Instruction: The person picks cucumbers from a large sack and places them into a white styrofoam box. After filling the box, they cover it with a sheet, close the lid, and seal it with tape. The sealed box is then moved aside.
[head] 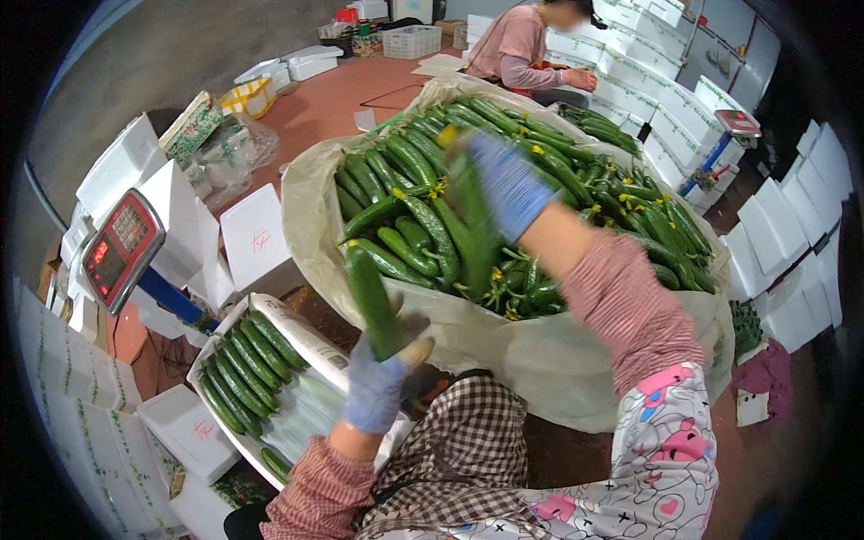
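A large heap of cucumbers [412, 250], some with yellow blossoms, lies in a container lined with a translucent plastic sheet [540, 358]. My left hand [381, 385], in a blue-and-grey work glove, grips one cucumber [370, 297] that points up and away from me. Over the heap, my right hand [506, 182], in a like glove, is blurred by motion. A blurred cucumber [472, 229] hangs at its fingers and appears to be held. To the left stands a white foam box [253, 455] with a row of cucumbers [243, 371] on plastic film.
A weighing scale [123, 250] with a lit display stands at left, beside foam lids [253, 236]. A co-worker [513, 47] sits beyond the heap near stacked foam boxes [628, 67]. Another scale [738, 123] is at right, with more foam boxes [769, 229] and a purple cloth [766, 378].
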Motion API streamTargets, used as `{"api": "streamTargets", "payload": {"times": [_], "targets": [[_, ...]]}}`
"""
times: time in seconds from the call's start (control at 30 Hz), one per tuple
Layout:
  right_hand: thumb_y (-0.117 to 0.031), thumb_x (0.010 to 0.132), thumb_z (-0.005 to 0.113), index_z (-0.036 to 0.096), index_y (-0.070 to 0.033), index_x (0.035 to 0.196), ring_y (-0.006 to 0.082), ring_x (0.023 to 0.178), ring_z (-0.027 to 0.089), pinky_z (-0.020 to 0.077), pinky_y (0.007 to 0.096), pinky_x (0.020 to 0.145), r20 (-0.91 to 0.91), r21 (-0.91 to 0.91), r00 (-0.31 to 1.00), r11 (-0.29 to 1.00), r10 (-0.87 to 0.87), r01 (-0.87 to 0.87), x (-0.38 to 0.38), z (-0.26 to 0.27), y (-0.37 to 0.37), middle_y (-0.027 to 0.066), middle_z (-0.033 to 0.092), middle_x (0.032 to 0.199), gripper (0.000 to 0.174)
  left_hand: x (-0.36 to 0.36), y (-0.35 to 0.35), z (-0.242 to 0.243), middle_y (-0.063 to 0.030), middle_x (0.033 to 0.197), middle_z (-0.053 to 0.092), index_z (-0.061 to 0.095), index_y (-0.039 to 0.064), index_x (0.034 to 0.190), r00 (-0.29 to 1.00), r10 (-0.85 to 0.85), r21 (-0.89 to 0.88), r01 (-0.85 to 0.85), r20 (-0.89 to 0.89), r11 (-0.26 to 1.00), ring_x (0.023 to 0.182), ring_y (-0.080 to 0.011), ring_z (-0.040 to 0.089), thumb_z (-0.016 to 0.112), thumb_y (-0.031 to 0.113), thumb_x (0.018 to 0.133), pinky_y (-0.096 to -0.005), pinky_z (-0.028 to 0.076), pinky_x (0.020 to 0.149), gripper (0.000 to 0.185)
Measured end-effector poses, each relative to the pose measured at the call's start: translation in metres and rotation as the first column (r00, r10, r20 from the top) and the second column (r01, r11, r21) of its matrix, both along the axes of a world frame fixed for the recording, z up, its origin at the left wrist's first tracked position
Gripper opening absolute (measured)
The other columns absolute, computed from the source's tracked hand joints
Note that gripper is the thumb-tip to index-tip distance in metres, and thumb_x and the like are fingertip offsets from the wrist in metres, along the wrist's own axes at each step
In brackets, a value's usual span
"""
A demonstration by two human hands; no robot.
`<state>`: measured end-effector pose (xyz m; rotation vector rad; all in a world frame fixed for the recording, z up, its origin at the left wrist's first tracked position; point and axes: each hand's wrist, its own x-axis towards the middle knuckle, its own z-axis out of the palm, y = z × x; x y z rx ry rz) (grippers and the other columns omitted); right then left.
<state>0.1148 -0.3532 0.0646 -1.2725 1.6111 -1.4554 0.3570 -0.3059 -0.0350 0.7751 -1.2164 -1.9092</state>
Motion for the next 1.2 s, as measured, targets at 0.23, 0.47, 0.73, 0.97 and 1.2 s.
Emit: {"api": "streamTargets", "payload": {"times": [0.23,0.47,0.73,0.97,1.2], "targets": [[-0.033,0.082,0.062,0.072,-0.004,0.082,0.0194,0.070,0.063,0.0512,0.0332,0.072,-0.172,0.252,0.952,0.946,0.252,-0.205,0.032,-0.087,-0.019,0.0107,0.068,0.073,0.031,-0.011,0.008,-0.021,-0.0138,0.106,0.065,0.053,-0.005,0.118,0.981,-0.183,0.204,0.194,-0.070,0.960,0.096,-0.0250,0.066,0.073,0.006,0.077,-0.0360,0.056,0.081,0.047],[-0.024,0.085,0.065,0.070,-0.003,0.084,0.0125,0.063,0.061,0.0511,0.0296,0.064,-0.272,0.052,0.961,0.998,0.054,-0.042,0.011,-0.049,-0.040,0.0050,0.066,0.071,0.022,-0.001,-0.018,-0.034,-0.0173,0.105,0.067,0.057,-0.006,0.121,0.893,-0.405,0.137,0.385,0.196,0.913,0.099,-0.0276,0.065,0.077,0.015,0.062,-0.0366,0.051,0.091,0.066],[-0.050,0.092,0.050,0.057,-0.017,0.128,0.0262,0.131,0.045,0.0135,0.0669,0.109,-0.984,0.171,0.134,0.838,0.118,0.518,-0.163,-0.122,-0.100,0.0098,0.059,0.130,0.050,0.013,-0.005,-0.030,-0.0251,0.119,0.061,0.034,0.001,0.143,0.843,-0.371,0.355,0.509,-0.390,0.784,0.112,-0.0408,0.059,0.078,0.010,0.060,-0.0500,0.045,0.100,0.095],[-0.024,0.090,0.059,0.060,-0.001,0.113,0.0398,0.090,0.063,0.0492,0.0423,0.081,-0.394,-0.581,0.537,0.655,-0.746,0.483,-0.203,-0.059,-0.057,0.0231,0.066,0.097,0.033,0.035,-0.012,-0.040,-0.0211,0.104,0.065,0.038,0.003,0.140,0.910,-0.147,0.397,0.308,-0.387,0.864,0.095,-0.0375,0.064,0.075,0.010,0.062,-0.0560,0.051,0.088,0.086],[-0.008,0.083,0.057,0.065,-0.007,0.099,0.0247,0.075,0.065,0.0531,0.0379,0.070,-0.779,-0.269,0.578,0.962,-0.243,0.043,-0.083,-0.025,-0.006,0.0133,0.066,0.085,0.018,0.010,-0.016,-0.038,-0.0170,0.106,0.062,0.038,0.005,0.139,0.983,-0.010,0.192,0.046,-0.183,0.980,0.095,-0.0306,0.064,0.079,0.033,0.073,-0.0455,0.056,0.082,0.083]]}}
